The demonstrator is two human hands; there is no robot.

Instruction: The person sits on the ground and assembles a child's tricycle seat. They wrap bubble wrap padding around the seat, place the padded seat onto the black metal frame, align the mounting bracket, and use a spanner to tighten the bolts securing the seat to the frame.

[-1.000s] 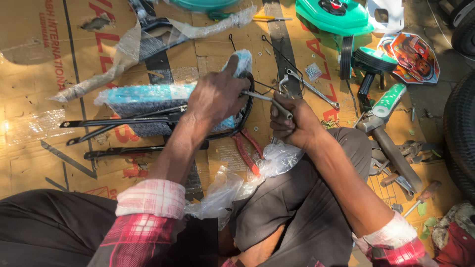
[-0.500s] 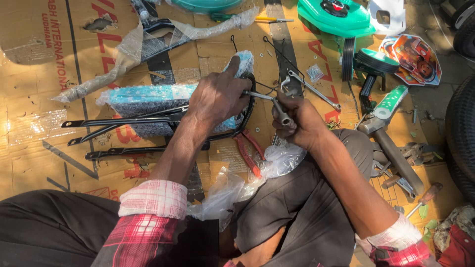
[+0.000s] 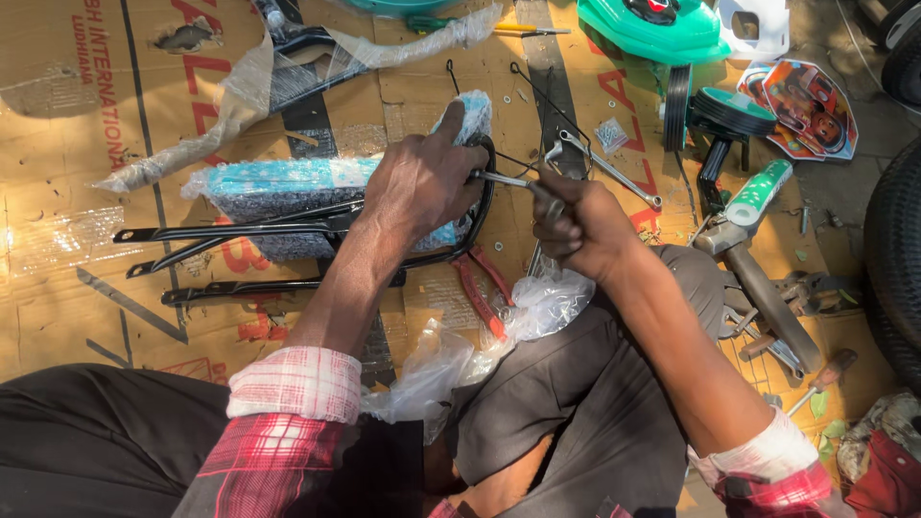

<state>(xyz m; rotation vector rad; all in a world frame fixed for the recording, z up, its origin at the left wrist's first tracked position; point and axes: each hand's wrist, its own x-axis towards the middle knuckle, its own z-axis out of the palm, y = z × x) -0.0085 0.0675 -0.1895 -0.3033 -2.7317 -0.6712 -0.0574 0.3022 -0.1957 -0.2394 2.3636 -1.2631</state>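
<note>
Flattened cardboard (image 3: 77, 288) covers the floor; person sits on it, legs folded. Far left: three black metal stays (image 3: 221, 259) lie roughly parallel, running rightward under the left forearm. Above them, a blue seat in plastic wrap (image 3: 278, 187), lying on its side. Upper left, a black frame part in loose clear film (image 3: 297, 67).

Left hand (image 3: 417, 182): palm down, fingers curled over the seat's right end and the black curved bar (image 3: 487, 197) there; pressing, closed on it.

Just right of it, a thin spanner (image 3: 504, 179) bridges the two hands. Right hand (image 3: 576, 225): fist closed around the spanner's handle end, knuckles up. Spanner head touches the fitting at the curved bar; exact bolt not visible.

Below the hands: red-handled pliers (image 3: 480, 288) on the cardboard, beside a crumpled clear bag (image 3: 537, 307) on the lap.

Right of the hands: a second spanner (image 3: 614, 173) lying loose. Further right: green plastic body (image 3: 662, 34), small black wheels (image 3: 715, 110), green grip (image 3: 758, 192), a hammer (image 3: 777, 317). Far right edge: tyre (image 3: 897, 259).
</note>
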